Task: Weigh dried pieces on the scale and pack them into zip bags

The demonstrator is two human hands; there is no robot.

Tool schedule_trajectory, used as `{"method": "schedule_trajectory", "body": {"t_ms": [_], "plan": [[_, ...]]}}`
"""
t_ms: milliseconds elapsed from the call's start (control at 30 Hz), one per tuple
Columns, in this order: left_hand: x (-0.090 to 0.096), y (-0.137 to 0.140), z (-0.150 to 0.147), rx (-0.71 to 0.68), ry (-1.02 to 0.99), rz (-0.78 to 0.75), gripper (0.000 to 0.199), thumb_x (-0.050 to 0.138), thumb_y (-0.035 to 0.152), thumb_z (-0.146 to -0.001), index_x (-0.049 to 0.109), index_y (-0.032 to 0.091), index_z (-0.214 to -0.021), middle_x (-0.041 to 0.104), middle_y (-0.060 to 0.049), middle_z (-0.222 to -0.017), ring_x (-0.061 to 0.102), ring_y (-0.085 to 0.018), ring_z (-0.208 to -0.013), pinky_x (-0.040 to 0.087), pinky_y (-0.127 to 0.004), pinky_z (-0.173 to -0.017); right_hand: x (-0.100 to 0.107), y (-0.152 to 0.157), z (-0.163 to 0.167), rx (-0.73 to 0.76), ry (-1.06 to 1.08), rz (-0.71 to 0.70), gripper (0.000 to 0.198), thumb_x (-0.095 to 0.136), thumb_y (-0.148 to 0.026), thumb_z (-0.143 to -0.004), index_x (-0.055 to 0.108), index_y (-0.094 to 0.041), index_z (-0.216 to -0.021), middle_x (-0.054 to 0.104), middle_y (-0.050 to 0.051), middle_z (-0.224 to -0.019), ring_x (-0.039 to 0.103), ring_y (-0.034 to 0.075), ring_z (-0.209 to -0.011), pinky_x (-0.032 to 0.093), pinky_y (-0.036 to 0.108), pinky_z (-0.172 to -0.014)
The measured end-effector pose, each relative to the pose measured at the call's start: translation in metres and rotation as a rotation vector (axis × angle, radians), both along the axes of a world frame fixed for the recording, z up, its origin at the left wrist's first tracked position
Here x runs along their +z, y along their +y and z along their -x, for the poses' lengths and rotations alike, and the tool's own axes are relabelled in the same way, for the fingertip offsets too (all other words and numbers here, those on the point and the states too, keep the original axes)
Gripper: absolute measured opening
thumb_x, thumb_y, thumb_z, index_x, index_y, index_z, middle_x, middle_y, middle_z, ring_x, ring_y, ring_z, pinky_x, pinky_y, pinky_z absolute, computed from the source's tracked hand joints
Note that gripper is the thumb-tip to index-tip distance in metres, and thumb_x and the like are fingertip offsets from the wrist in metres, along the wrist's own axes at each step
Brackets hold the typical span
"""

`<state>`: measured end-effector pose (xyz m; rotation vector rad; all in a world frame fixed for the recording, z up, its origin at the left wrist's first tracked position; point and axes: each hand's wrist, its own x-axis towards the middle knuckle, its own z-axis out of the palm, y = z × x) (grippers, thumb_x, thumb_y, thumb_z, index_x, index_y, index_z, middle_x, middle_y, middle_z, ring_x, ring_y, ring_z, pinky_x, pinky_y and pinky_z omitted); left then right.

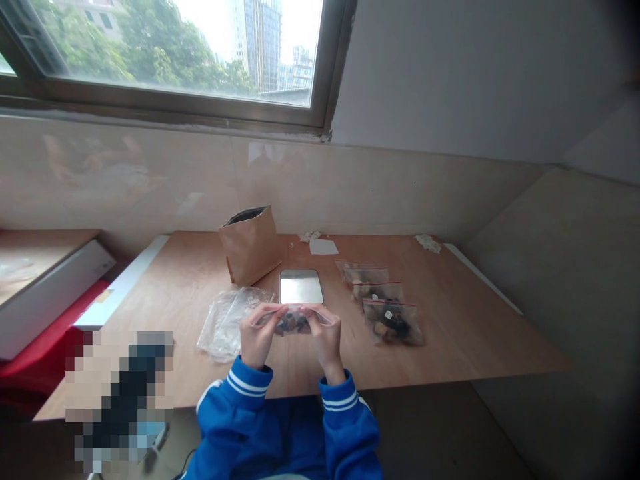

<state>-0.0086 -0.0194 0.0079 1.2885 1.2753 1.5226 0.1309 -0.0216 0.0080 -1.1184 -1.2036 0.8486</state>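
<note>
Between my two hands is a small clear zip bag [293, 324] with dark, stone-like pieces inside. My left hand [257, 333] pinches its left top edge, and my right hand [325, 337] pinches the right. Just beyond the bag lies a flat square scale with a silver top [301, 287]. A pile of clear plastic bags [225, 323] rests to the left of my left hand. Off to the right, several filled zip bags [393, 323] with red seals lie in an overlapping row; their dark and tan contents are too small to name.
An upright brown paper bag [251, 245] stands open-topped behind the plastic pile. White paper [324, 247] and crumpled white scraps [428, 243] lie along the back of the wooden table [475, 333]. A wall and window stand behind it. The lower left is pixelated.
</note>
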Motion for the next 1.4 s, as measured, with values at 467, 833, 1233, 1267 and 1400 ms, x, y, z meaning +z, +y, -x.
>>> {"method": "schedule_trajectory", "body": {"t_ms": [467,833,1233,1267,1400], "plan": [[-0.001,0.007,-0.004,-0.031,-0.453,0.331,0.049,0.057,0.062,-0.077,0.066,0.015,-0.087,0.073,-0.009,-0.071,0.070,-0.024,-0.064,0.044,-0.024,-0.037,-0.006,0.003,-0.005,-0.109,0.245,0.123,0.046,0.045,-0.059,-0.090,0.062,-0.016,-0.081,0.069,0.004,-0.064,0.063,0.014,-0.050,0.050,0.023,-0.050],[-0.011,0.021,0.015,-0.079,-0.417,0.301,0.065,0.041,0.066,-0.083,0.064,0.011,-0.108,0.071,-0.017,-0.102,0.069,-0.026,-0.087,0.056,-0.038,-0.073,0.000,0.041,-0.061,-0.178,0.074,0.102,0.053,0.046,-0.068,-0.084,0.061,-0.017,-0.086,0.062,0.000,-0.050,0.056,0.016,-0.040,0.045,0.025,-0.044],[-0.104,0.121,0.116,0.304,0.425,-0.076,0.093,0.071,0.048,-0.068,0.028,0.012,-0.142,0.028,-0.020,-0.147,0.021,-0.033,-0.142,0.021,-0.050,-0.116,-0.034,0.152,-0.166,-0.607,-0.822,0.226,0.047,0.035,-0.039,-0.093,0.060,-0.007,-0.117,0.065,0.023,-0.110,0.059,0.032,-0.102,0.044,0.039,-0.082],[-0.106,0.129,0.117,0.305,0.422,-0.058,0.095,0.072,0.048,-0.067,0.027,0.012,-0.142,0.028,-0.020,-0.146,0.023,-0.034,-0.142,0.022,-0.051,-0.116,-0.037,0.152,-0.161,-0.648,-0.849,0.200,0.048,0.039,-0.036,-0.092,0.054,-0.005,-0.125,0.060,0.025,-0.118,0.054,0.033,-0.110,0.042,0.042,-0.087],[-0.105,0.152,0.120,0.219,0.452,0.055,0.088,0.070,0.045,-0.068,0.031,0.014,-0.140,0.044,-0.018,-0.138,0.043,-0.033,-0.130,0.036,-0.047,-0.107,-0.052,0.139,-0.137,-0.710,-1.049,0.058,0.052,0.040,-0.031,-0.091,0.040,-0.008,-0.138,0.041,0.024,-0.141,0.042,0.033,-0.124,0.036,0.046,-0.097]]}}
